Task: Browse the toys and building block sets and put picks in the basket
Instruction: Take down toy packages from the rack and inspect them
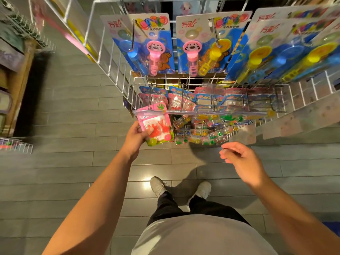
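My left hand (137,136) grips a pink blister pack of sticky-hand toys (156,126) by its left edge, just in front of the lower row of the white wire display rack (117,70). My right hand (241,159) hovers below the rack to the right, fingers loosely curled, holding nothing. Similar small toy packs (202,105) hang on hooks behind a clear rail. Bubble-wand cards (152,45) hang in the row above. No basket is in view.
A wooden shelf unit (16,85) with a wire basket edge stands at the left. Grey plank floor (73,162) lies between it and the rack. My feet in pale shoes (158,186) stand below the display.
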